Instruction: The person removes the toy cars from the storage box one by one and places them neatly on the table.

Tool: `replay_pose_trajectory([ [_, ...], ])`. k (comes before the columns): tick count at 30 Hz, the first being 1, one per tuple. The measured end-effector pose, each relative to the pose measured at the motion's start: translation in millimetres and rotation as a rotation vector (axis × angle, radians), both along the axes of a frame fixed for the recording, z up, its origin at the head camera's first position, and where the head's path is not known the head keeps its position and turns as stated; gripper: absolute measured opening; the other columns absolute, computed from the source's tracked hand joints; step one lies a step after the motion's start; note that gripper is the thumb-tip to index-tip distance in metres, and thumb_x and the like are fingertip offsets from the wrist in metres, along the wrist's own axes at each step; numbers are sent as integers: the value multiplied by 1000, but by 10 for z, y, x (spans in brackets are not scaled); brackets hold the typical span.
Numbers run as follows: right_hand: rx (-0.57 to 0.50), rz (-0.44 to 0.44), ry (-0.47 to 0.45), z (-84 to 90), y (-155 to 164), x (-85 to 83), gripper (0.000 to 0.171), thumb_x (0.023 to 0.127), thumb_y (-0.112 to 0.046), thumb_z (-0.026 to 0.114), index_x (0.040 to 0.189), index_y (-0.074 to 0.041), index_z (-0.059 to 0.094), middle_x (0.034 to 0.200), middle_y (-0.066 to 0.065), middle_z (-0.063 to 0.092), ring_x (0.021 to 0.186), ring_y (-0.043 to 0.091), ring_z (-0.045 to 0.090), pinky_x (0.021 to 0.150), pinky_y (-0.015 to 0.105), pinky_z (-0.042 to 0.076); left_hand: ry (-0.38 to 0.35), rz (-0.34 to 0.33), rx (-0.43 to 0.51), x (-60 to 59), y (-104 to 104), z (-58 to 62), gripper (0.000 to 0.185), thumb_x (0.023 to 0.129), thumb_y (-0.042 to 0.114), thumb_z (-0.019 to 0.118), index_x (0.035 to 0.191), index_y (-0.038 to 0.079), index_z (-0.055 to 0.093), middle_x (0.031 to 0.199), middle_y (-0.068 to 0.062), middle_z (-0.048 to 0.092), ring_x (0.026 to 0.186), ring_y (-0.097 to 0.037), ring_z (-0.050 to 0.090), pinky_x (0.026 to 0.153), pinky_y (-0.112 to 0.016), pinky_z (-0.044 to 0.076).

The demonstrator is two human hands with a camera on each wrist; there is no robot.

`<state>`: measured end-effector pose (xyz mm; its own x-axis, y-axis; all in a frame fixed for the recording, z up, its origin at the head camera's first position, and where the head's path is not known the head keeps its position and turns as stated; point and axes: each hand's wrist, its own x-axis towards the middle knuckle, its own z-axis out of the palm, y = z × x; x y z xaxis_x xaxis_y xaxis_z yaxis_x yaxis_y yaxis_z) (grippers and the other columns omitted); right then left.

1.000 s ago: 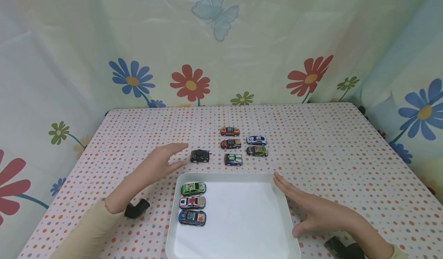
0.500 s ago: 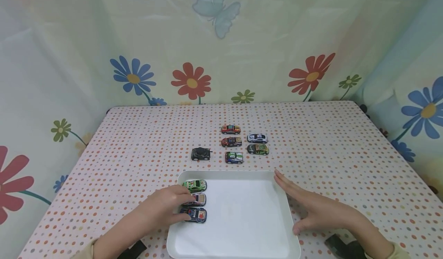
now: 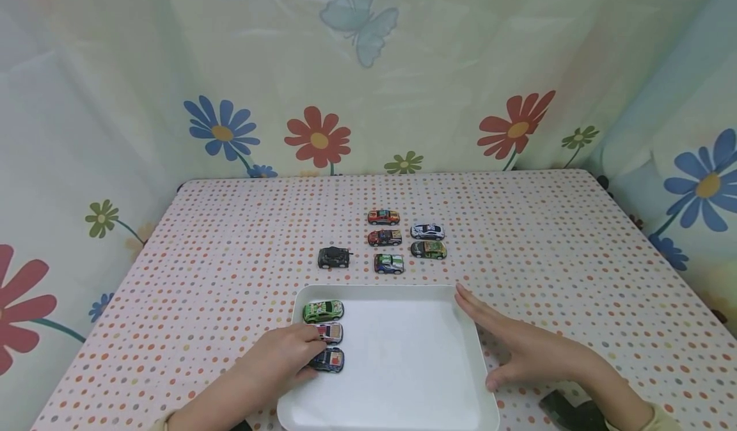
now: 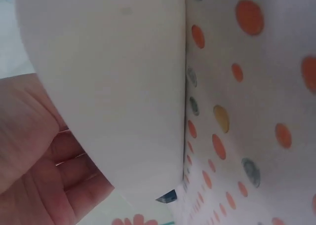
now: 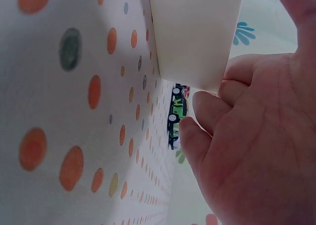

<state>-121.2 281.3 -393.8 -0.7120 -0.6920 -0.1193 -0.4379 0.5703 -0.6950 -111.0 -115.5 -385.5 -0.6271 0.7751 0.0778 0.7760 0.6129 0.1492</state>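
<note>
The white tray (image 3: 403, 354) holds three toy cars in a column along its left side: a green one (image 3: 324, 311), a white-and-red one (image 3: 331, 333) and a dark blue one (image 3: 331, 360). My left hand (image 3: 282, 357) reaches over the left rim and pinches the blue car, fingers on its far side and thumb on its near side. The hand covers the left ends of the lower two cars. At the tray's right wall my right hand (image 3: 530, 351) lies with fingers extended, fingertips at the far corner and thumb by the side. The right wrist view shows this palm (image 5: 256, 136) beside the tray wall.
Beyond the tray stand a black toy car (image 3: 334, 258), a green-and-white one (image 3: 389, 264), two red ones, a white one (image 3: 428, 231) and a dark green one (image 3: 428, 250). A dotted cloth (image 3: 230, 226) covers the table. A flowered curtain (image 3: 432, 66) hangs behind.
My left hand has come back from beside the black car to the tray, then slid slightly nearer me onto the blue car. The right hand has stayed at the tray's side.
</note>
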Motion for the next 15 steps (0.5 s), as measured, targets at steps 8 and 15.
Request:
replay_pose_trajectory([
  [8, 12, 0, 2, 13, -14, -3, 114, 69, -35, 79, 152, -13, 4, 154, 17, -4, 132, 40, 14, 97, 38, 40, 61, -8, 28, 50, 41, -45, 22, 70, 16, 81, 87, 11, 67, 88, 3, 62, 80, -13, 58, 67, -24, 51],
  [15, 21, -1, 7, 15, -14, -5, 114, 69, -36, 79, 152, -13, 4, 154, 17, -4, 132, 42, 16, 96, 40, 41, 113, -54, 76, 53, 79, -120, 24, 69, 18, 82, 85, 13, 65, 87, 6, 60, 80, -11, 56, 67, -22, 50],
])
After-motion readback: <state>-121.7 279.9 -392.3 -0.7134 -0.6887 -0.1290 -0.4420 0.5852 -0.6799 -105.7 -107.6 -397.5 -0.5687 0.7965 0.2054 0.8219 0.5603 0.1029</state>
